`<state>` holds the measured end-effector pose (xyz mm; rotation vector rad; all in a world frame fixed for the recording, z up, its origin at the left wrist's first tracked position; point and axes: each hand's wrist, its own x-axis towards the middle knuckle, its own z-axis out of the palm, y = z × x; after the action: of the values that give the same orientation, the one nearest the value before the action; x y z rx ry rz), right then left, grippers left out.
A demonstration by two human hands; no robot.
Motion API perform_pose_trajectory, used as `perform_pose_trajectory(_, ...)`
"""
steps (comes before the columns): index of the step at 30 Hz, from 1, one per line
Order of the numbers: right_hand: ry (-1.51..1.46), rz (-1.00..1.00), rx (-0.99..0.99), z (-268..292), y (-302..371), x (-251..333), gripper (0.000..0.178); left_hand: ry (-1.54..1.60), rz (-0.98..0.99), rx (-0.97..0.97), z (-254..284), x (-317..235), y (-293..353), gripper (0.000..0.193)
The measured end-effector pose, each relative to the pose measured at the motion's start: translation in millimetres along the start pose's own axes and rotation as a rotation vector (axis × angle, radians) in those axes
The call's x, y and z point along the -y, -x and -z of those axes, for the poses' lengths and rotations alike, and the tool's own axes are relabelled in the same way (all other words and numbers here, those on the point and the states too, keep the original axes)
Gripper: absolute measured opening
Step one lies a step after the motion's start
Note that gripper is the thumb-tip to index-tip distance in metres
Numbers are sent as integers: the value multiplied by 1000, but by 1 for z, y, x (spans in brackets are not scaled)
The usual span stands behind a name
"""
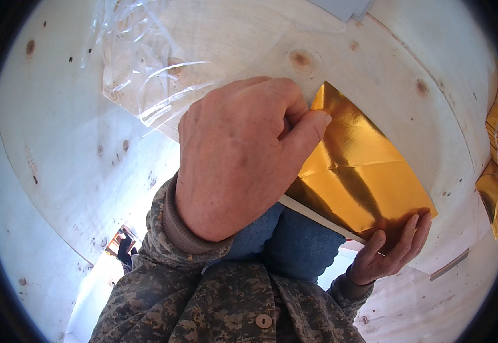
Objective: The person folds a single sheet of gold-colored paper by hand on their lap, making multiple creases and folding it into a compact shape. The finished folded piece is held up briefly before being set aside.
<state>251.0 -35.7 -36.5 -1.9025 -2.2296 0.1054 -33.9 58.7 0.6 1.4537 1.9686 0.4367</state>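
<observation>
A shiny gold foil sheet (363, 166) lies tilted over the near edge of the plywood table, with crease lines crossing its middle. My left hand (240, 154) is closed at the sheet's left side, thumb and bent forefinger pinching its edge near the far corner. This hand covers part of the sheet's left edge. At the near right corner my right hand (394, 251) grips the sheet, its fingers over the gold face and its thumb at the near edge.
Crumpled clear plastic film (152, 68) lies at the far left of the plywood table (374, 63). A grey flat piece (343, 7) sits at the far edge of view. Several folded gold sheets (496, 166) are stacked at the far right. My jeans-covered legs (300, 240) are below the table edge.
</observation>
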Motion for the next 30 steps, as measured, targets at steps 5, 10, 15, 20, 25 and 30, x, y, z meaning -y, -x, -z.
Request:
perform_pose_trajectory(5, -7, 1, 0, 0, -1, 1, 60, 2, 4, -1, 0, 0, 0, 21)
perform_pose_trajectory(10, -7, 1, 4, 1, -1, 1, 60, 7, 0, -8, 0, -1, 0, 20)
perform_pose_trajectory(15, 8, 11, -2, 0, -1, -1, 60, -23, -6, -15, -1, -1, 1, 21)
perform_pose_trajectory(20, 9, 26, -10, -1, 0, -3, 60, -33, -11, -18, -2, 1, 1, 22)
perform_pose_trajectory(25, -1, 21, -11, -1, 1, -4, 59, -41, -21, -15, -1, 1, 0, 22)
perform_pose_trajectory(30, -14, 27, -16, -3, 2, -5, 59, -26, -15, -17, -2, 1, 1, 22)
